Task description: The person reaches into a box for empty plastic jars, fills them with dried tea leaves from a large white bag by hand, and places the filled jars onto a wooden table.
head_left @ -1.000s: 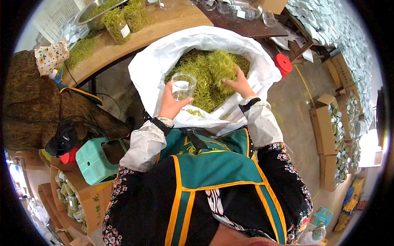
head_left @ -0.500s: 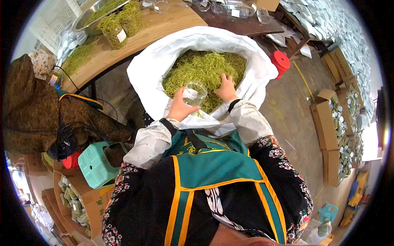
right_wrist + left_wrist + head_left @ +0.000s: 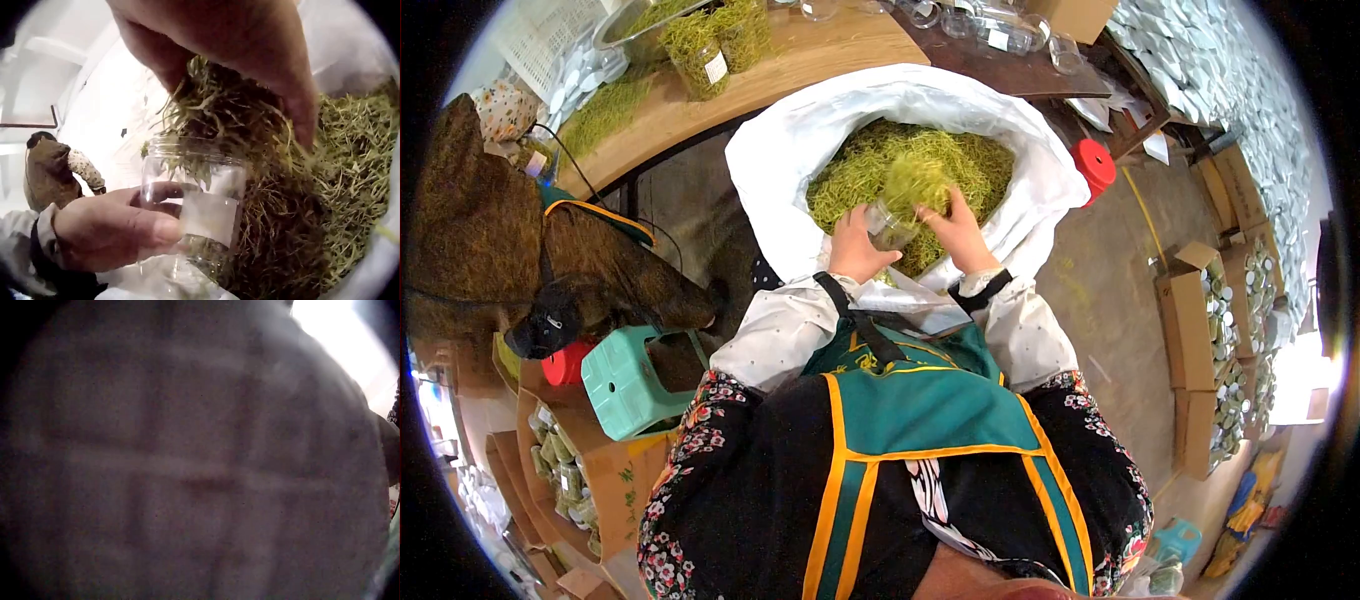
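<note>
A clear jar point(image 3: 209, 215) with a white label is gripped by the left hand point(image 3: 115, 228), its thumb and fingers round the side. The right hand point(image 3: 250, 56) holds a clump of green dried strands point(image 3: 228, 112) at the jar's mouth, some strands hanging inside. In the head view the left hand point(image 3: 862, 248) and right hand point(image 3: 960, 235) meet at the jar point(image 3: 890, 228), above a white sack point(image 3: 755, 190) full of the same strands point(image 3: 970, 160). The left wrist view shows only a dark, blurred surface.
Filled jars point(image 3: 700, 68) and a metal bowl point(image 3: 628, 30) stand on the wooden table point(image 3: 830, 50). A red stool point(image 3: 1093, 170) is right of the sack, a green stool point(image 3: 625, 385) at left. Another person point(image 3: 530, 230) is at far left; cartons point(image 3: 1190, 330) line the right.
The right hand has come up out of the strands with a clump and moved to the jar's mouth. The left hand and jar now sit closer to it.
</note>
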Tool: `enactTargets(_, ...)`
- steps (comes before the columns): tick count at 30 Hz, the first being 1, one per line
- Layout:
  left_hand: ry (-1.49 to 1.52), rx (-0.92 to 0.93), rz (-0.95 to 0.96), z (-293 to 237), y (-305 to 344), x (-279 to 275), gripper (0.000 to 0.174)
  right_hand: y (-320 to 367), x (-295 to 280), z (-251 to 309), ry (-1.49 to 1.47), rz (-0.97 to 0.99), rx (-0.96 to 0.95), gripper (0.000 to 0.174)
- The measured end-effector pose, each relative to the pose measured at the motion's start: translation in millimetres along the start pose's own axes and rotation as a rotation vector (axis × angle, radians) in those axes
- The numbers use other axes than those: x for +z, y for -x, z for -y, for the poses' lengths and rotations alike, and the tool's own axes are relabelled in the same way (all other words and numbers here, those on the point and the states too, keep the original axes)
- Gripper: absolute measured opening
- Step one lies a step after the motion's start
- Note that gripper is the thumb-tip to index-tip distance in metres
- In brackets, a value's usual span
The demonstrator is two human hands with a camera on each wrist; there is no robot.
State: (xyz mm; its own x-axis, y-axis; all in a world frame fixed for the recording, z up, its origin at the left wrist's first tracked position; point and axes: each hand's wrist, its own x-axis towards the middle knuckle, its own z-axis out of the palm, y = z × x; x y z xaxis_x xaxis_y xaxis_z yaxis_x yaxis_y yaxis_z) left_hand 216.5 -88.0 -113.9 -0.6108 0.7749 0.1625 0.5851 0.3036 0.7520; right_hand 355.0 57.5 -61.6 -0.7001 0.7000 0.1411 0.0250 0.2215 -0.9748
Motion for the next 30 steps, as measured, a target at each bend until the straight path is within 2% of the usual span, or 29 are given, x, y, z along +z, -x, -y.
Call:
enactTargets(1,-0.024,-0.012,0.003,-2,-1,-3,0.105,-3,-1,-16,0.180,-0.001,-0.091,0.051)
enactTargets(2,-0.048,-0.024,0.008,-3,-1,-5,0.104,-2,-6,-21,0.181,0.004,-0.088,0.051)
enactTargets(4,-0.112,-0.034,0.010,-5,-1,-5,0.102,4,-9,1,0.363,0.066,-0.068,0.043)
enactTargets(8,-0.154,-0.004,0.007,-16,-1,-5,0.105,8,0,7,0.317,-0.041,-0.129,0.035)
enactTargets(10,-0.172,-0.010,0.002,-15,-4,-6,0.104,6,-4,7,0.428,0.128,-0.102,0.031)
enactTargets(11,-0.144,0.018,-0.016,-10,-4,-9,0.102,0,-10,-13,0.437,0.192,-0.162,0.032)
enactTargets(12,-0.117,0.046,-0.033,-7,-4,-10,0.101,-3,-12,-10,0.436,0.191,-0.163,0.032)
enactTargets(14,-0.094,0.051,-0.019,-1,-3,-6,0.101,-4,-15,-6,0.398,0.320,0.090,0.033)
enactTargets(15,-0.069,0.058,-0.006,-1,-1,-4,0.101,-5,-13,-10,0.323,0.346,0.123,0.036)
enactTargets(18,-0.109,0.076,-0.024,1,2,0,0.101,-3,-20,-7,0.428,0.448,0.055,0.041)
enactTargets(22,-0.069,0.067,-0.015,-1,1,-4,0.103,0,-24,21,0.513,0.426,0.130,0.051)
enactTargets(24,-0.055,-0.016,0.068,-4,-2,-10,0.105,5,-22,28,0.457,0.039,-0.063,0.064)
enactTargets(25,-0.054,-0.016,0.071,-6,0,-11,0.105,5,-21,29,0.527,-0.077,-0.200,0.074)
enactTargets(26,-0.073,0.020,0.077,-8,3,-12,0.105,3,-21,26,0.527,-0.082,-0.195,0.074)
enactTargets(28,-0.094,0.065,0.091,-9,4,-9,0.105,-8,-23,17,0.548,-0.004,-0.352,0.080)
enactTargets(29,-0.083,0.106,0.069,-10,5,-7,0.105,-12,-26,13,0.447,0.082,-0.218,0.074)
enactTargets(30,-0.072,0.146,0.044,-10,5,-6,0.104,-13,-28,8,0.446,0.075,-0.217,0.074)
